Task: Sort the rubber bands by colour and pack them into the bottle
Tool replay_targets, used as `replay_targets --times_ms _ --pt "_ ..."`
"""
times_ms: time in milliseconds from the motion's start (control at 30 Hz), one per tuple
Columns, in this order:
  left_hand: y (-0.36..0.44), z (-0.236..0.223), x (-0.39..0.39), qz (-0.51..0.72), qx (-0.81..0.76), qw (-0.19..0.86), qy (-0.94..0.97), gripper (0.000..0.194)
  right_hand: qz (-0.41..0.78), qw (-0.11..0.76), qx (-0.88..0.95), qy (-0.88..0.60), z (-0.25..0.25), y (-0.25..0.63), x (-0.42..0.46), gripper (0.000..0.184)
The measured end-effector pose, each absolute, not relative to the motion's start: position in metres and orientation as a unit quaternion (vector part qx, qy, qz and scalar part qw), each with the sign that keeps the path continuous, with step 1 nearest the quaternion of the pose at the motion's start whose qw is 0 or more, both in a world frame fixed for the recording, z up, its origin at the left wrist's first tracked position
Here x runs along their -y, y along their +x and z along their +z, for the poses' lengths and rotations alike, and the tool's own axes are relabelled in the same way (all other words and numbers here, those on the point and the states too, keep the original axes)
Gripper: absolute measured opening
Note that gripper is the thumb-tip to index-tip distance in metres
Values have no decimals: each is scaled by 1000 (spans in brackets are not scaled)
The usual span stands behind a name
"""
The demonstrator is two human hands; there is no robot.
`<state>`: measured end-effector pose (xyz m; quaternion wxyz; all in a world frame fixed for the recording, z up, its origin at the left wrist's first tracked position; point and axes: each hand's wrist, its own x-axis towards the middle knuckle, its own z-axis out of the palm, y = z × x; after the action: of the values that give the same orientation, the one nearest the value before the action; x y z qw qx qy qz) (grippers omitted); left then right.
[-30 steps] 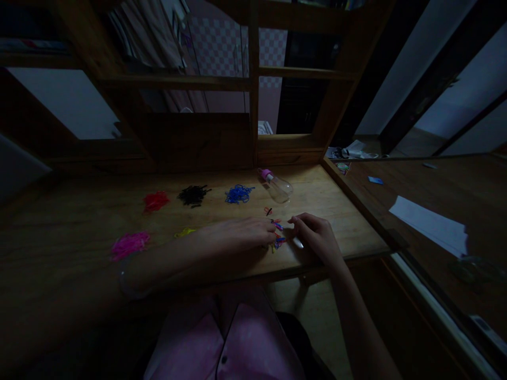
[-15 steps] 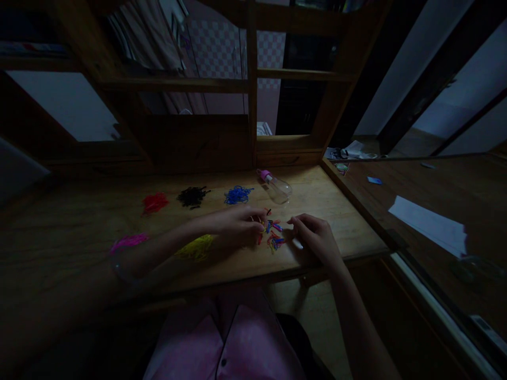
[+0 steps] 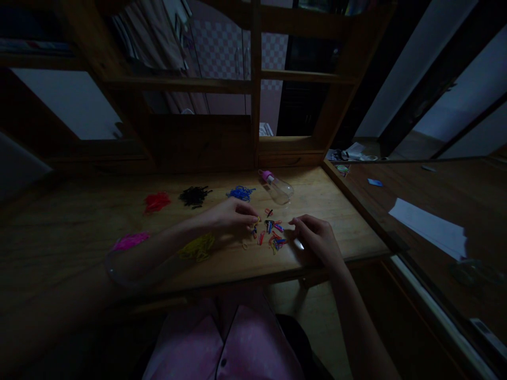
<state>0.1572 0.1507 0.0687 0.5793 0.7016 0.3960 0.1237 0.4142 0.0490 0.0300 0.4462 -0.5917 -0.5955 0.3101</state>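
A small heap of mixed coloured rubber bands (image 3: 271, 235) lies on the wooden desk (image 3: 340, 221) between my hands. My left hand (image 3: 229, 215) hovers at the heap's left edge with fingertips pinched together on something I cannot make out. My right hand (image 3: 317, 240) rests on the desk just right of the heap, fingers curled over a small white object (image 3: 299, 244). Sorted piles lie to the left: yellow (image 3: 197, 247), pink (image 3: 129, 241), red (image 3: 157, 201), black (image 3: 194, 196) and blue (image 3: 240, 193).
A clear bulb-shaped bottle with a pink cap (image 3: 277, 187) lies behind the heap. A wooden shelf unit (image 3: 253, 79) rises at the desk's back. On the right, a second surface carries white paper (image 3: 430, 227) and small clutter. The room is dim.
My left hand has drawn back from over the heap to its left side and lifted a little, uncovering the yellow pile. My right hand has barely moved.
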Motion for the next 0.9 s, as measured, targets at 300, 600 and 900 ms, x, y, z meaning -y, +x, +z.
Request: replay_targets --times_ms 300,600,900 --pt "153 68 -150 154 -416 594 672 32 303 449 594 -594 29 413 -49 35" --pt "152 78 -139 199 -402 677 584 25 280 447 603 -598 34 410 -48 33" --pt "161 71 -122 218 -346 724 555 31 216 400 742 -493 64 350 -37 22"
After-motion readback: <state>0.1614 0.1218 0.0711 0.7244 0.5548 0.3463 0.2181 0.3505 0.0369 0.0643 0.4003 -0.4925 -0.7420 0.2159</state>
